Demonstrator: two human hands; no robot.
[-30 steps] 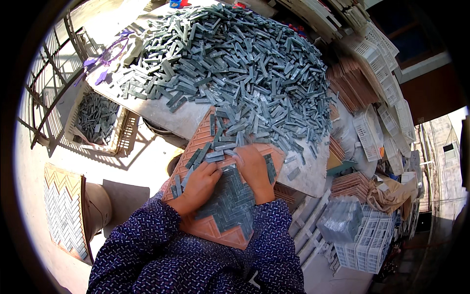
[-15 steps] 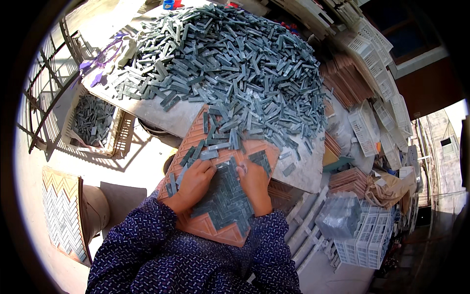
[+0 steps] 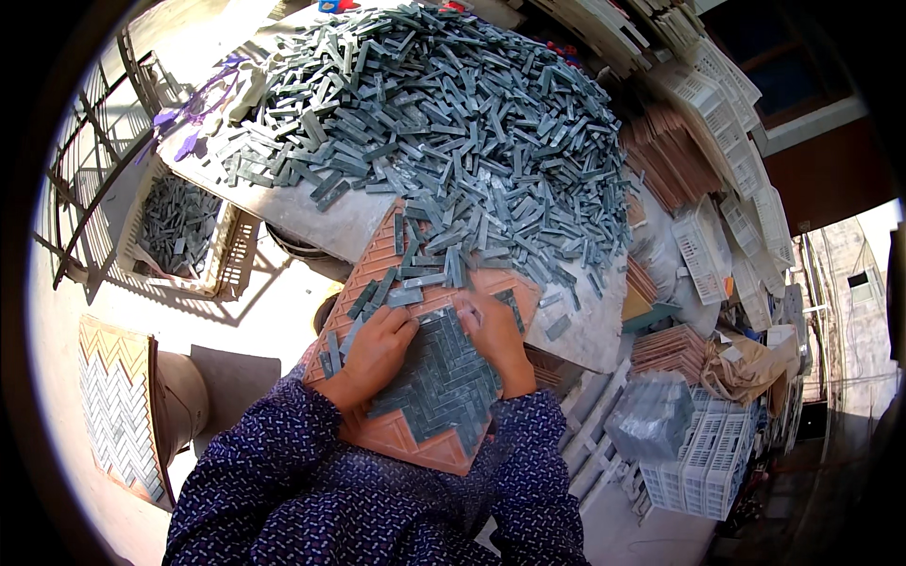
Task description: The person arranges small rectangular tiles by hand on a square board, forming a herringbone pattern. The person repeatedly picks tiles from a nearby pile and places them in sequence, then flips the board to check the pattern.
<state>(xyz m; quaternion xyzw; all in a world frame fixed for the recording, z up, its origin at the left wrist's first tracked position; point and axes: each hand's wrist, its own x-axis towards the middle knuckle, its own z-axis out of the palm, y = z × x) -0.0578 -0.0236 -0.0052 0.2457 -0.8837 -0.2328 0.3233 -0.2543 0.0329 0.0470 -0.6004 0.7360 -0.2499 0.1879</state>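
Note:
An orange ridged mould tray (image 3: 406, 436) leans from my lap against the table edge. Grey rectangular tile pieces (image 3: 444, 382) fill its lower part in a herringbone pattern. My left hand (image 3: 373, 354) rests on the tray's left side, fingers bent onto loose grey pieces near its upper left. My right hand (image 3: 491, 335) presses its fingertips on pieces at the top edge of the laid pattern. Loose pieces (image 3: 425, 264) spill down onto the tray's upper part from the big heap (image 3: 444, 123) on the table. Whether either hand pinches a piece is hidden.
A basket of grey pieces (image 3: 179, 222) sits at the left below the table. A finished herringbone panel (image 3: 118, 406) lies at lower left on a stand. Stacked white plastic crates (image 3: 708, 453) and orange trays (image 3: 670, 160) crowd the right side.
Both hands have shifted slightly on the tray, the right hand moving a little right and up along the edge of the laid pattern. The view has tilted slightly.

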